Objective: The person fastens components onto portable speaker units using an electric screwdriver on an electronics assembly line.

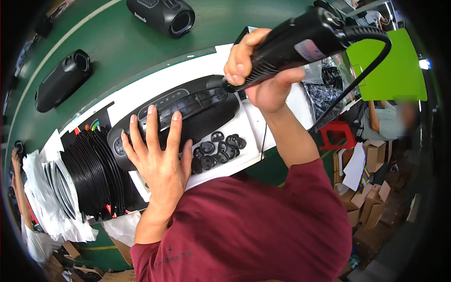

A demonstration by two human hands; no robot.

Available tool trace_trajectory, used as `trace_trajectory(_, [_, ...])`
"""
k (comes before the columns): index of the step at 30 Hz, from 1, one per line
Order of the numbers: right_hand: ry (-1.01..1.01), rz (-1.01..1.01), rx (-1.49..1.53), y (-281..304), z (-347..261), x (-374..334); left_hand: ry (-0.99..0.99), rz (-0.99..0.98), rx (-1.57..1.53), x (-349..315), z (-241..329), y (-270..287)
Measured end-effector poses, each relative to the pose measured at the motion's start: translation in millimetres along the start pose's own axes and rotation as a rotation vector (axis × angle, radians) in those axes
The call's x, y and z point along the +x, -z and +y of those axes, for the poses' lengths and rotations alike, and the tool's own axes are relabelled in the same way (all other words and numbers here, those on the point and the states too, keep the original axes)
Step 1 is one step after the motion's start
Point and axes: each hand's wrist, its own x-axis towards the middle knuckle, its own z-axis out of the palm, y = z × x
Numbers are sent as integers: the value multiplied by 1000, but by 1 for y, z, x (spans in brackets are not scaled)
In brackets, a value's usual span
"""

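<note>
A black portable speaker [213, 113] lies slantwise before me, its strip of buttons facing up. My left hand [159, 162] rests on its left half with fingers spread, pressing flat and gripping nothing. Wrapped round a black corded electric screwdriver [291, 47], my right hand [270, 91] holds the tool tilted. Its nose meets the speaker's right end; the bit tip itself is hidden. Close to the speaker's near side, small rounded black caps [221, 152] with holes lie heaped in a white tray [249, 162].
Black ring-shaped strips [101, 164] stand stacked at left beside white plastic wrapping [37, 188]. Two more speakers [66, 80] [164, 16] sit on the green bench [112, 42]. Bagged black parts [326, 82] lie at right, near a red stool [337, 134]. Other people work at both sides.
</note>
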Motion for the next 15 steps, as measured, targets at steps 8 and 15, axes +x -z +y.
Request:
trace_trajectory(8, [281,155,81,35,-42,-32,18,0,8,-4,3,3])
trace_trajectory(15, [90,426,-223,88,-17,-78,-11,15,29,-3,3,2])
